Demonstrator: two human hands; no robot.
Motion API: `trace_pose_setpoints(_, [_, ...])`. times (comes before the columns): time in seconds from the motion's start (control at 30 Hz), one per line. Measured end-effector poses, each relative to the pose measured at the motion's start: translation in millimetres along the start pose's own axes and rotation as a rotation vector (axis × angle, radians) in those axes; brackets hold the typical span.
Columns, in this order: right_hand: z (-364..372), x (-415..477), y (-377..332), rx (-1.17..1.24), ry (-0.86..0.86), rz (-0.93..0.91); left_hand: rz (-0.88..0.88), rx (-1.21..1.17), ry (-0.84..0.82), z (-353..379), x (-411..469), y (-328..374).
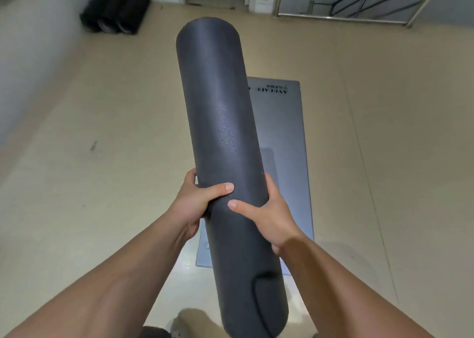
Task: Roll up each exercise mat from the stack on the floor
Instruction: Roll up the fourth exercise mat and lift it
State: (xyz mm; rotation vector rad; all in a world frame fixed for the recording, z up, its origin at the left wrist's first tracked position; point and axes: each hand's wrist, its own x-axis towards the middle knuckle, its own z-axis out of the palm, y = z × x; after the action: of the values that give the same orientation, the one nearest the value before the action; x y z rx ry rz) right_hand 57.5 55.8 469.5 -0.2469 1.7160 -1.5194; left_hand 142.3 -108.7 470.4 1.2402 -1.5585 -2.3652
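Here both hands (pixel 195 204) (pixel 269 217) grip rolled mat (pixel 220 112), thumbs on top.

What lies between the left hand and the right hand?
The rolled mat: the left hand and right hand grip it from opposite sides, seen in the head view.

Much hides behind the rolled mat (pixel 223 145); edges and blur take the rest.
It covers the left part of the flat mat (pixel 287 137) on the floor (pixel 102 171) and one end of its printed lettering (pixel 278 90), whose smaller characters are too small to read. Most fingers of the left grip (pixel 195 204) and right grip (pixel 269 217) pass out of sight behind it. At 6 o'clock the bottom edge clips its near end and a pale, blurred shape (pixel 184 321). At 11 o'clock the dark rolls (pixel 115 9) are blurred. At 1 o'clock a railing (pixel 359 6) runs off the top edge.
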Motion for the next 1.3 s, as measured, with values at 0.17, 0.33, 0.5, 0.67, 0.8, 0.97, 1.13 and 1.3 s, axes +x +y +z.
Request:
trace_pose_setpoints(0.17, [98,-74,-156,0.051,-0.005,-0.083,0.091,0.001,-0.012,-56,-114,157])
trace_pose_setpoints(0.33, [190,-95,-244,0.111,-0.009,-0.160,0.179,0.044,-0.007,-121,-169,263])
trace_pose_setpoints(0.5, [251,-71,-291,0.170,-0.015,-0.202,0.245,0.066,-0.005,-170,-169,327])
trace_pose_setpoints(0.67, [301,-2,-319,0.194,-0.053,-0.225,0.274,0.067,0.041,-220,-121,377])
trace_pose_setpoints(0.8, [340,89,-344,0.232,-0.091,-0.203,0.269,0.033,0.094,-260,-53,427])
trace_pose_setpoints(0.97, [398,226,-405,0.266,-0.149,-0.204,0.288,0.042,0.141,-319,52,526])
trace_pose_setpoints(1.13, [473,332,-472,0.226,-0.192,-0.207,0.310,0.039,0.194,-397,126,620])
trace_pose_setpoints(1.3, [555,428,-523,0.151,-0.209,-0.213,0.303,0.010,0.195,-485,195,694])
